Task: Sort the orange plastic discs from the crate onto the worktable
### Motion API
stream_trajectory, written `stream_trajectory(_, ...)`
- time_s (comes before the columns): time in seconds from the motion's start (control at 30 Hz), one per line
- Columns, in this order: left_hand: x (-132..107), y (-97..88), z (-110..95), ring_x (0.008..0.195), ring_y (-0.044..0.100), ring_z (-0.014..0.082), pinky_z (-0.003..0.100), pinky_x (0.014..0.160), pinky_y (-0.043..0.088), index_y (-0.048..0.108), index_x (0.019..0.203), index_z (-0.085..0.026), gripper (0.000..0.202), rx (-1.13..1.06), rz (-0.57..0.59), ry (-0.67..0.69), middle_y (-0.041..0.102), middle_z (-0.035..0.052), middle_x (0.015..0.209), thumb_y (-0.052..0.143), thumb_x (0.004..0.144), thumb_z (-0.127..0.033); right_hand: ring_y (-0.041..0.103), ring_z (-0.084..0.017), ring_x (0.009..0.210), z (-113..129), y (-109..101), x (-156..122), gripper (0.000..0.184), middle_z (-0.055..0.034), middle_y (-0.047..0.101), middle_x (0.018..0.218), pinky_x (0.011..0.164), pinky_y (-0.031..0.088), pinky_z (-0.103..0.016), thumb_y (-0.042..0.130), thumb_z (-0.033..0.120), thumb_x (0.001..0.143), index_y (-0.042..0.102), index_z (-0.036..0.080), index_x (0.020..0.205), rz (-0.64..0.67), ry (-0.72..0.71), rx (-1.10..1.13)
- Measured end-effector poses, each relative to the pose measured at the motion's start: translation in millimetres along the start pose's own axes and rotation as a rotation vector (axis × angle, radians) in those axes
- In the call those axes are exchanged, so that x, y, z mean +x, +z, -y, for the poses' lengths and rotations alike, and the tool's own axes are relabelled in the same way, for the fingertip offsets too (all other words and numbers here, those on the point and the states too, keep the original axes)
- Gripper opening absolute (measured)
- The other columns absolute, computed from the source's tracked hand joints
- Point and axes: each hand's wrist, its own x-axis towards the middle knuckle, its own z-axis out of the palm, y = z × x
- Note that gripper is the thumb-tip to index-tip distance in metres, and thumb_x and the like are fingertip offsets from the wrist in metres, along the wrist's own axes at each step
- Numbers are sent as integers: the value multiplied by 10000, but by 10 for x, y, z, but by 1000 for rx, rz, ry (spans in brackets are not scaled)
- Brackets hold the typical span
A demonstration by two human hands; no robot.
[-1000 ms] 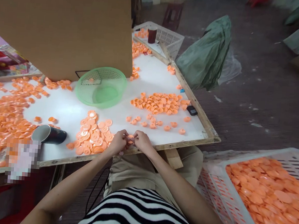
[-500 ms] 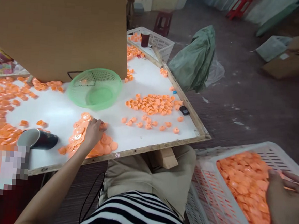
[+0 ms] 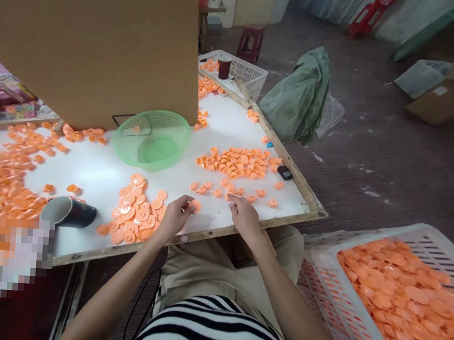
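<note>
My left hand (image 3: 177, 216) is closed in a pinch on a thin round orange plastic disc (image 3: 195, 205), held just above the white tabletop near its front edge. A pile of similar flat discs (image 3: 140, 216) lies to the left of this hand. My right hand (image 3: 244, 220) has its index finger stretched towards a loose row of small orange plastic caps (image 3: 260, 193). Its fingertips are at one cap, partly covering it; thumb and index finger look slightly apart. Behind the row is a denser cluster of caps (image 3: 239, 162).
A green plastic basket (image 3: 152, 152) stands mid-table before a large cardboard box (image 3: 103, 47). A dark mug (image 3: 76, 214) lies on its side beside heaped orange parts (image 3: 5, 175). A white crate (image 3: 432, 238) of orange discs is at right. A wooden rim (image 3: 286, 215) edges the table.
My left hand has moved right from the disc pile and now holds one disc. My right hand has left the crate and come to the row of caps on the table.
</note>
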Motion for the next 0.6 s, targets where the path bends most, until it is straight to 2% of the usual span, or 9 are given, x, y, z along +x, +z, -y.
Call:
stream_trajectory(0.13,5,208,60,674,594,139,226,628,440,631,988,-147,258,-265,108,-25,666,45,765,558,851,-352,602,-193,947,96,130,-44,350,-87,645,1046,868,450,-288,475,129,911,661,182,1202,72,-87,128)
stream_trajectory(0.27,64,305,119,620,581,125,213,588,433,623,1003,-134,297,-345,100,-60,655,31,722,598,825,-370,604,-162,898,220,236,-42,304,-55,660,1016,845,452,-263,506,110,880,704,208,1088,118,-143,322)
stream_trajectory(0.43,101,331,113,527,545,109,198,522,407,616,992,-139,301,-383,44,-113,609,-8,624,607,809,-378,620,-145,740,289,280,32,226,-23,692,894,743,473,-259,537,221,896,679,211,1072,100,31,451)
stream_trajectory(0.5,135,356,96,505,536,106,196,507,400,620,976,-141,272,-363,35,-116,602,-12,600,603,809,-355,637,-157,753,298,297,76,171,-20,700,846,729,472,-262,586,266,881,679,208,1012,113,95,409)
stream_trajectory(0.6,214,393,79,468,528,105,193,486,390,632,936,-152,207,-273,40,-124,589,-24,541,602,808,-313,661,-172,801,310,330,146,66,-27,713,820,731,478,-261,627,255,856,665,201,862,141,138,345)
